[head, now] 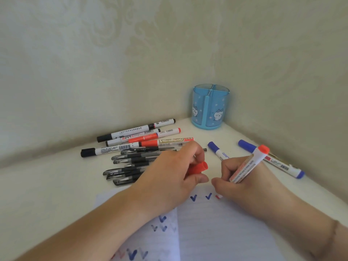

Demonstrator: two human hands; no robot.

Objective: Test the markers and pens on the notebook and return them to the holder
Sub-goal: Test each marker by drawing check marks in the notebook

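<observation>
Your right hand (243, 178) fingers pinch the red marker (248, 164) low on its barrel, tip on the notebook (226, 232). Your left hand (169, 176) fingers grip its cap (197, 167). Light, stiff, likely slick plastic: hold near the tip.

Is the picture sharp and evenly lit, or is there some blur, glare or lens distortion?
Head view: soft, even light, no glare; faint shadows under the pile of pens and beside the blue holder. Wide-angle distortion bends the table edge and stretches the forearms. The left hand, right hand and red marker look slightly soft; small label print is unreadable.

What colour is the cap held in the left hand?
Red-orange; the cap shows clearly in the head view.
</observation>
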